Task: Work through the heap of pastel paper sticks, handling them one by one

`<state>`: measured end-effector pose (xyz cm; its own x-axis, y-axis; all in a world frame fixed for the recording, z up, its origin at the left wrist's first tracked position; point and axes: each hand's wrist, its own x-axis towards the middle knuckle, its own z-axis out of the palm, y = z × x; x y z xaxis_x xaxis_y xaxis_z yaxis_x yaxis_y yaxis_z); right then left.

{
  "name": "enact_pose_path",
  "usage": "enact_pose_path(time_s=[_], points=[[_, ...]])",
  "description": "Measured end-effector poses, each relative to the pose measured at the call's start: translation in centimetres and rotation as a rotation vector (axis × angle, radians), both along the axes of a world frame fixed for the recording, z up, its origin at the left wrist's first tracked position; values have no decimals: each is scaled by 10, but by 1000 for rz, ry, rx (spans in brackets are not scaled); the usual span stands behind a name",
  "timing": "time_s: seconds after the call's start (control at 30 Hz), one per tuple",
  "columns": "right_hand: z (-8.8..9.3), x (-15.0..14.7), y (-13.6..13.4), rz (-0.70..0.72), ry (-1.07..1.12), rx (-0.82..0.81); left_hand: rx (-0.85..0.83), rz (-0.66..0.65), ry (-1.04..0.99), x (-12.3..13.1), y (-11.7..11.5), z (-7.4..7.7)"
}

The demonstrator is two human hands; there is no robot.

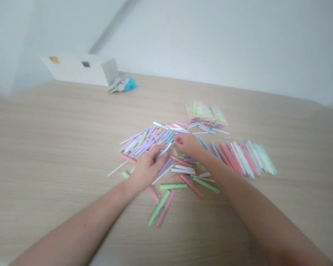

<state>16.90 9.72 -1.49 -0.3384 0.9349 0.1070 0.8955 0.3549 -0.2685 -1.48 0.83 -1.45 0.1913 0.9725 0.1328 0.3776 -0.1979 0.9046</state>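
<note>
A loose heap of pastel sticks (152,142) in lilac, pink, green, blue and white lies spread across the middle of the table; several seem sleeved in clear plastic. My left hand (148,168) rests on the near side of the heap, fingers curled over the sticks around a white one (165,149). My right hand (185,144) lies across sticks just to its right, fingertips pointing left. A neat fanned row of sticks (244,159) lies to the right of my right hand. Behind the heap sits a stack of pink and green packets (205,113).
The light wood-grain table (58,125) runs wide on both sides of the sticks. At its far edge stand a white box (77,69) with two small dark-and-orange patches and a crumpled grey and blue bundle (123,85). A white wall (224,44) rises behind.
</note>
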Motion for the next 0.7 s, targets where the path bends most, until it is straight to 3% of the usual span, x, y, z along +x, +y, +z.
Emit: enact_pose_path(time_s=[0.4,0.7], points=[[1,-7,9,39,-121,-33,11,-12,4,0,1,0],[21,17,-6,12,-12,-38,6,81,-43,0,1,-1]])
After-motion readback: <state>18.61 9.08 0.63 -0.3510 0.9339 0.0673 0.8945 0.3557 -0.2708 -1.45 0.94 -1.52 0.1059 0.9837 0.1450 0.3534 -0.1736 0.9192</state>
